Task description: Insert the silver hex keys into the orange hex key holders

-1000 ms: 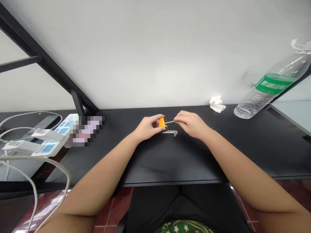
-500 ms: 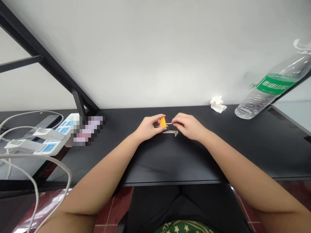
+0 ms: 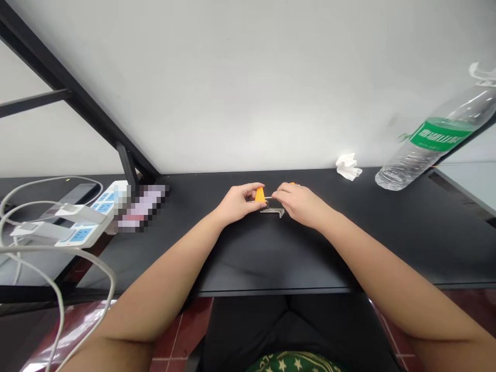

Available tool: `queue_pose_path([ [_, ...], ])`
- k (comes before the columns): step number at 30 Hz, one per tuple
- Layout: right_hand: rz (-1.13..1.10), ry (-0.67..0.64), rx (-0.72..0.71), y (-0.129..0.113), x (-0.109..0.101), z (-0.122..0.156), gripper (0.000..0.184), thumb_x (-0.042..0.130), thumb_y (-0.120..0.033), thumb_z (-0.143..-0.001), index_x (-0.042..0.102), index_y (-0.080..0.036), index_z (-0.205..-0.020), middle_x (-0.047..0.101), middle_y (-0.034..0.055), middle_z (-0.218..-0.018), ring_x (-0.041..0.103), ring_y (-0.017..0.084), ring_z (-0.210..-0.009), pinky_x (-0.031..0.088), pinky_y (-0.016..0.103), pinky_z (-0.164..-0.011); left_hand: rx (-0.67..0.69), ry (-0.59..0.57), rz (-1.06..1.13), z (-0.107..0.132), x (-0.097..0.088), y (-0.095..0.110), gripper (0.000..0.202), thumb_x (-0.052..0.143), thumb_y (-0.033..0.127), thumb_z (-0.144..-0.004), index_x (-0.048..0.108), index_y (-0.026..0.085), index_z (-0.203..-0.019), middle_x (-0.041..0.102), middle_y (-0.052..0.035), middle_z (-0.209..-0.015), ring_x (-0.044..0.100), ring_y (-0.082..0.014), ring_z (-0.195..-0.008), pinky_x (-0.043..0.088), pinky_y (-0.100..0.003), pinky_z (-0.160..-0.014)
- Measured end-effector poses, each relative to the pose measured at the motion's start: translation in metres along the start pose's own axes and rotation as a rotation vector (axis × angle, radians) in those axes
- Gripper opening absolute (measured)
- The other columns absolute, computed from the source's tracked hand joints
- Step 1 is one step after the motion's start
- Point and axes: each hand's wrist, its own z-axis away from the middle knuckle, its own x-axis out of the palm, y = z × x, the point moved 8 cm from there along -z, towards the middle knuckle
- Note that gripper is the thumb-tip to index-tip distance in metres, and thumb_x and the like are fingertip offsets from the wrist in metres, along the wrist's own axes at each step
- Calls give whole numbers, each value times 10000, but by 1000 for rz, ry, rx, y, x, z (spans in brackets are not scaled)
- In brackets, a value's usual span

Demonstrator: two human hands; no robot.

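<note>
Orange block sits in the left hand, pinched between thumb and fingers, above the middle of the black worktop. From its right side a thin metal rod runs across to the right hand, whose fingertips are closed on it; the rod bridges the short gap between the two hands. A small orange piece shows at the far edge of the right hand, mostly hidden by it. Just on the near side of the block, a row of bent metal keys lies side by side, their short ends turned toward the person; whether they rest on the worktop or join the block, I cannot tell.

Farther right, near the pale wall, are a crumpled white tissue and a clear, green-labelled bottle. At the left lies a white power strip with blue sockets, beside a pixelated item. White cables loop at the near left.
</note>
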Motion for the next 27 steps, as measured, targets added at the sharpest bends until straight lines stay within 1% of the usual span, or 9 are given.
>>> queue_pose_path([
  [4, -21, -17, -31, -10, 0, -2, 320, 470, -15, -958, 707, -183, -1094, 672, 119, -1076, 599, 225, -921, 440, 326, -754, -54, -72, 88, 0, 7, -4, 693, 874, 452, -717, 680, 142, -1306, 745, -27, -856, 719, -198, -816, 611, -364, -830],
  [8, -287, 53, -21, -13, 3, -5, 283, 469, -42, -961, 674, -204, -1072, 681, 105, -1088, 630, 217, -958, 493, 349, -846, -26, -80, 138, 3, 11, 2, 670, 873, 429, -724, 673, 138, -1293, 777, -61, -959, 749, -230, -920, 627, -386, -900],
  [10, -496, 91, 79, -5, 9, -7, 205, 505, -89, -949, 639, -213, -1043, 685, 78, -1036, 641, 206, -916, 518, 358, -843, 45, -98, 96, 5, 13, 12, 612, 848, 424, -760, 682, 163, -1289, 785, -69, -1054, 751, -242, -1000, 629, -382, -940],
  [12, -756, 106, 223, 7, 19, -7, 133, 552, -141, -916, 593, -220, -1016, 676, 48, -976, 649, 191, -862, 544, 350, -795, 128, -104, -3, 7, 13, 21, 546, 816, 416, -798, 699, 190, -1281, 783, -58, -1122, 748, -241, -1047, 625, -363, -968],
  [15, -1080, 77, 396, 19, 35, -6, 125, 622, -230, -876, 565, -222, -987, 671, 23, -929, 662, 180, -829, 562, 328, -735, 194, -43, -133, 8, 8, 26, 539, 801, 409, -805, 708, 193, -1289, 779, -56, -1173, 749, -242, -1060, 615, -347, -995],
  [17, -1122, 33, 450, 22, 39, -5, 134, 666, -284, -860, 606, -211, -954, 677, 17, -890, 658, 176, -806, 553, 316, -708, 194, -5, -151, 8, 5, 24, 581, 807, 418, -791, 698, 183, -1311, 779, -66, -1182, 751, -246, -1056, 614, -356, -1003],
  [19, -1092, 3, 458, 24, 38, -4, 153, 704, -317, -842, 667, -199, -932, 686, 14, -857, 646, 170, -774, 537, 304, -680, 185, 9, -142, 7, 5, 20, 607, 808, 433, -791, 688, 180, -1330, 780, -70, -1178, 755, -245, -1046, 617, -367, -1001],
  [23, -1120, 20, 490, 25, 34, -4, 187, 753, -364, -820, 745, -187, -879, 710, 19, -804, 648, 167, -743, 537, 305, -682, 197, 31, -125, 7, 4, 17, 629, 795, 475, -817, 668, 182, -1359, 780, -79, -1172, 763, -243, -1023, 627, -382, -985],
  [27, -1203, 16, 574, 28, 43, -1, 229, 782, -403, -808, 791, -176, -836, 710, 33, -732, 645, 166, -699, 547, 316, -681, 236, -12, -252, 6, 5, 17, 619, 744, 480, -870, 636, 203, -1412, 775, -69, -1185, 763, -230, -1007, 614, -369, -980],
])
